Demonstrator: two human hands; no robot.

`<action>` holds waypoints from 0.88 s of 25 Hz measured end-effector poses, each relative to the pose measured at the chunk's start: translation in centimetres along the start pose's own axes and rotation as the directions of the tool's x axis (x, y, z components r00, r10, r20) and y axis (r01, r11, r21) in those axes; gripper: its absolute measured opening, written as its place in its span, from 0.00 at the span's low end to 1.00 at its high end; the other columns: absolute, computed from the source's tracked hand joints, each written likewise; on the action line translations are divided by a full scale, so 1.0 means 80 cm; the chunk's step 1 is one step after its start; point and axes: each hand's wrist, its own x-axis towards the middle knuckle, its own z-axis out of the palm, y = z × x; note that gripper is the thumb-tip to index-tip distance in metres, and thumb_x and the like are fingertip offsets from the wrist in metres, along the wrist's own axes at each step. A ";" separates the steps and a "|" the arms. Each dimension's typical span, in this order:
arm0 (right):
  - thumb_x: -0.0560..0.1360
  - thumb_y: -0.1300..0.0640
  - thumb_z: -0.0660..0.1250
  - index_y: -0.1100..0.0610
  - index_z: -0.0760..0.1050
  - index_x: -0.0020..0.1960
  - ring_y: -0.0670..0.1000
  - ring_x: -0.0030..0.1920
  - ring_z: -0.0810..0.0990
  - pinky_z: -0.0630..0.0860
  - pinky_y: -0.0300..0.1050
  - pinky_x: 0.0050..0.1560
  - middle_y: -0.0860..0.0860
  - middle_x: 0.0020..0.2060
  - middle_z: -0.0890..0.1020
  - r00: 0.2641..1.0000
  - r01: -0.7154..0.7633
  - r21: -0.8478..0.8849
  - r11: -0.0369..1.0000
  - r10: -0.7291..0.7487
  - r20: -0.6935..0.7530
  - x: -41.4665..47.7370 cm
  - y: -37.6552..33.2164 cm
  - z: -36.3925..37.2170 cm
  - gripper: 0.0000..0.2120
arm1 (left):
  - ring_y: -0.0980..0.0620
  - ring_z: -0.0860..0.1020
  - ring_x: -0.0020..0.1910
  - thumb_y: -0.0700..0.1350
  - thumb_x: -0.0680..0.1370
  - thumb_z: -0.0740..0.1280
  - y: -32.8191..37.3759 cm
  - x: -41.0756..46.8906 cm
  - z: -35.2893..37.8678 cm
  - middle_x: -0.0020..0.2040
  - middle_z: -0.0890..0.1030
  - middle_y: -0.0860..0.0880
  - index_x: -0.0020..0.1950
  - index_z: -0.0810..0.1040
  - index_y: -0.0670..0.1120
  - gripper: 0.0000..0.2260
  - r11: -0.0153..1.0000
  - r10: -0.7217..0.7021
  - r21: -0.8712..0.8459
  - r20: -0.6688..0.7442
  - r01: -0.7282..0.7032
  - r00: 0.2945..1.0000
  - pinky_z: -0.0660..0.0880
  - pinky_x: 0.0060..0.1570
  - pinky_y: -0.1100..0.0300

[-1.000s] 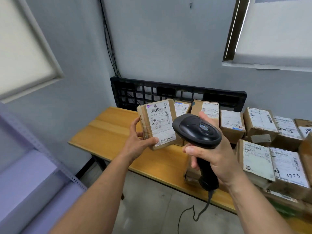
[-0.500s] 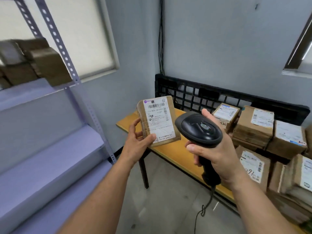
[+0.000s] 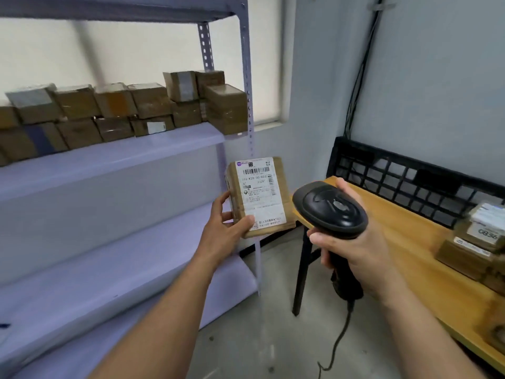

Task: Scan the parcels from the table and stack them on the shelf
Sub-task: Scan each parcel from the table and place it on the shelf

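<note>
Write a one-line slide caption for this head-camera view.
A person's left hand holds a labelled parcel in front of the shelf; the right hand grips a barcode scanner.

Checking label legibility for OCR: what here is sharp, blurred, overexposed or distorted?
Head view: the held parcel has a fairly sharp label. The shelf parcels and table parcels are smeared. The window behind the shelf parcels is blown out, backlighting them. The wide lens slants the shelf post.

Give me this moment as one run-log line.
left hand: holds parcel, label toward camera | right hand: grips scanner | shelf: stacked parcels on one level | next: likely place parcel on shelf
</note>
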 end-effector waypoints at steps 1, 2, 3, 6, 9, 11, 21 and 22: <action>0.59 0.63 0.81 0.38 0.59 0.71 0.53 0.24 0.76 0.75 0.47 0.25 0.56 0.39 0.84 1.000 -0.004 0.000 1.000 0.004 0.013 0.004 -0.002 0.019 0.50 | 0.58 0.79 0.51 0.48 0.75 0.71 -0.001 -0.001 -0.022 0.58 0.78 0.51 0.69 0.61 0.63 0.28 1.000 0.008 0.011 -0.021 -0.008 1.000 0.73 0.42 0.67; 0.59 0.63 0.81 0.40 0.59 0.72 0.53 0.24 0.76 0.75 0.47 0.24 0.57 0.40 0.84 1.000 -0.008 0.000 1.000 0.008 0.025 0.007 -0.005 0.037 0.50 | 0.59 0.78 0.51 0.48 0.75 0.71 -0.002 -0.002 -0.044 0.59 0.77 0.51 0.70 0.61 0.62 0.29 1.000 0.017 0.025 -0.046 -0.016 0.999 0.75 0.45 0.65; 0.59 0.63 0.80 0.41 0.59 0.73 0.54 0.25 0.77 0.75 0.47 0.24 0.57 0.41 0.84 0.999 -0.007 0.007 1.000 0.007 0.043 0.010 -0.006 0.059 0.50 | 0.59 0.77 0.52 0.48 0.75 0.71 -0.005 -0.003 -0.068 0.60 0.76 0.51 0.71 0.61 0.61 0.29 0.999 0.032 0.040 -0.080 -0.029 0.996 0.76 0.49 0.61; 0.59 0.63 0.80 0.41 0.61 0.73 0.54 0.24 0.77 0.75 0.46 0.24 0.57 0.42 0.83 0.994 -0.012 0.038 0.999 0.008 0.105 0.026 -0.009 0.115 0.50 | 0.55 0.77 0.54 0.48 0.75 0.71 -0.007 -0.006 -0.133 0.62 0.74 0.49 0.72 0.61 0.59 0.29 0.998 0.047 0.054 -0.171 -0.038 0.984 0.77 0.52 0.58; 0.58 0.63 0.79 0.38 0.63 0.71 0.53 0.25 0.77 0.74 0.44 0.25 0.58 0.46 0.82 0.982 -0.010 0.066 0.998 -0.002 0.187 0.047 -0.012 0.163 0.48 | 0.53 0.77 0.55 0.48 0.76 0.70 -0.008 -0.005 -0.184 0.63 0.74 0.49 0.72 0.60 0.58 0.29 0.997 0.064 0.055 -0.255 -0.051 0.965 0.76 0.48 0.62; 0.58 0.66 0.81 0.40 0.63 0.73 0.53 0.26 0.78 0.75 0.43 0.25 0.58 0.49 0.82 0.972 -0.005 0.062 0.998 -0.010 0.234 0.064 -0.011 0.190 0.50 | 0.51 0.76 0.57 0.48 0.76 0.70 -0.010 0.000 -0.210 0.63 0.73 0.49 0.72 0.60 0.58 0.28 0.997 0.066 0.063 -0.298 -0.050 0.952 0.75 0.44 0.66; 0.66 0.71 0.75 0.42 0.60 0.76 0.56 0.28 0.78 0.77 0.47 0.29 0.54 0.54 0.82 0.866 0.038 0.127 0.991 -0.096 0.490 0.171 0.003 0.333 0.48 | 0.49 0.77 0.58 0.50 0.77 0.69 -0.021 0.018 -0.347 0.62 0.74 0.50 0.73 0.58 0.59 0.29 0.991 0.002 0.109 -0.571 0.074 0.821 0.73 0.47 0.63; 0.66 0.71 0.75 0.41 0.60 0.76 0.56 0.28 0.78 0.77 0.47 0.29 0.56 0.55 0.81 0.851 0.042 0.140 0.989 -0.109 0.514 0.181 0.003 0.349 0.48 | 0.49 0.77 0.59 0.51 0.77 0.69 -0.020 0.017 -0.362 0.62 0.74 0.49 0.73 0.58 0.59 0.29 0.988 0.004 0.125 -0.602 0.090 0.798 0.73 0.49 0.61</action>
